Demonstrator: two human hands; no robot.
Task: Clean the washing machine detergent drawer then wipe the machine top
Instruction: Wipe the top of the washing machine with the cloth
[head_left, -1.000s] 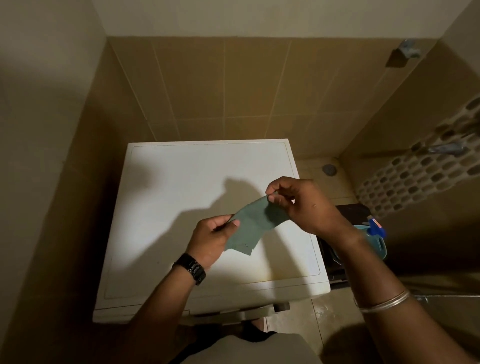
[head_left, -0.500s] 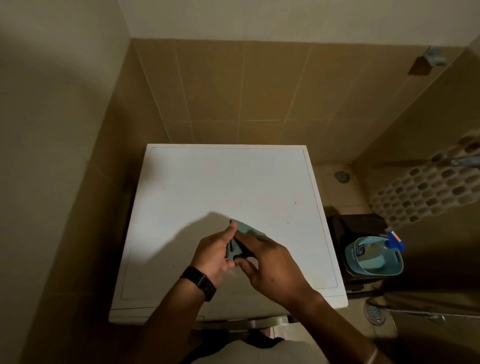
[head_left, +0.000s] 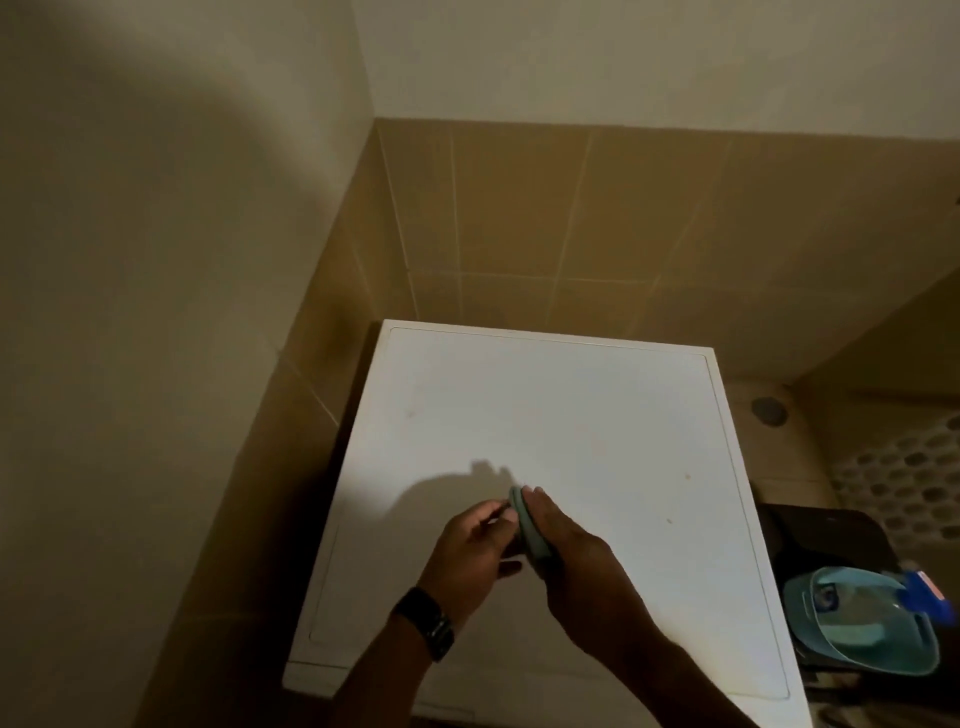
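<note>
**Washing machine top under both hands and a folded cloth**

Washing machine top (head_left: 571, 415), a flat white rectangular panel with a thin inset line near its edges, fills the middle and lower part of the head view. It stands in a corner between a plain cream wall (head_left: 156, 312) on the left and a rear wall of tan glazed tiles (head_left: 623, 218). A few small brownish specks (head_left: 688, 476) dot the panel towards its right side. To the right of the machine, lower down, sits a dark bin-like container (head_left: 826, 535), and just beside it a pale blue plastic basket (head_left: 872, 629) with a blue and red item (head_left: 930, 597) at its rim. A round grey floor drain (head_left: 770, 411) lies near the machine's far right corner.

Both forearms reach in from the bottom edge, meeting above the near half of the panel. The left hand (head_left: 478, 551), with a black wristwatch (head_left: 428, 623) on its wrist, has its fingers curled in against a folded grey-green cloth (head_left: 524, 530). The right hand (head_left: 576, 551) grips that cloth from the other side, fingers extended along it, so the cloth is pressed edge-up between the two hands. Whether the cloth touches the panel cannot be told. The hands cast a dark shadow (head_left: 447, 493) onto the panel to their upper left.
</note>
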